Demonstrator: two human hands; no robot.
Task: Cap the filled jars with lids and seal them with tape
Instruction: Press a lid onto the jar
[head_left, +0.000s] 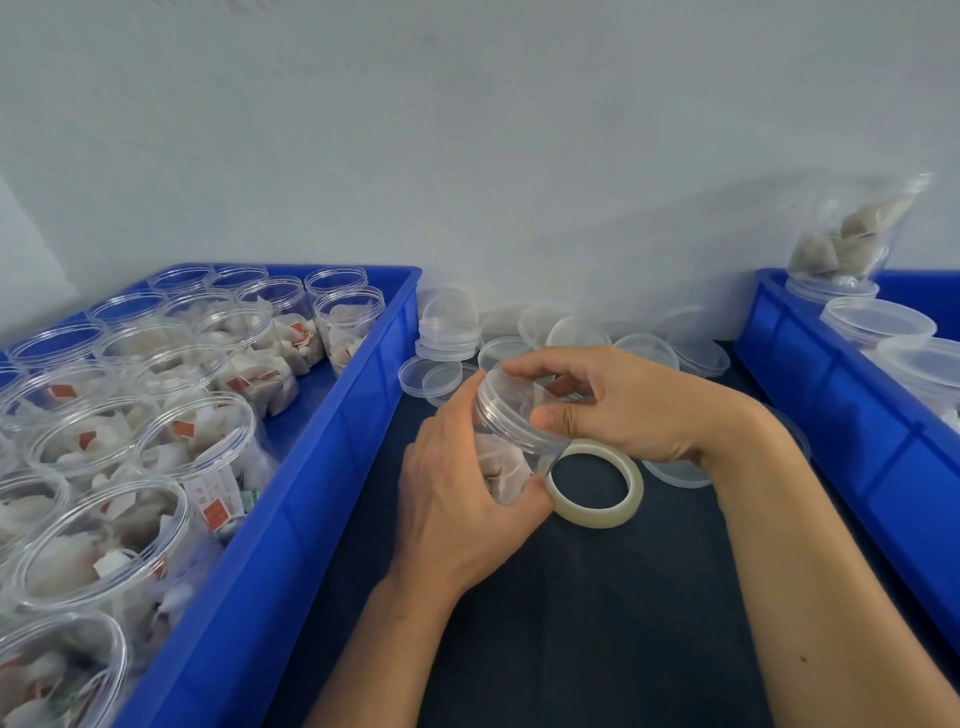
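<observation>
looks like the capping step: left hand (457, 499) wraps the clear plastic jar of tea bags (511, 447) over the dark bench (597, 623), right hand (613, 405) pinches its clear lid (506, 397). next it wants the whitish tape roll (597, 486) just behind. blue crate of open jars (291, 519) left, loose clear lids (519, 332) by the pale wall (519, 156).

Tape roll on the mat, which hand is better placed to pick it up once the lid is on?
Probably the right hand: it grips only the lid, just above the tape roll, while the left hand holds the jar.
</observation>
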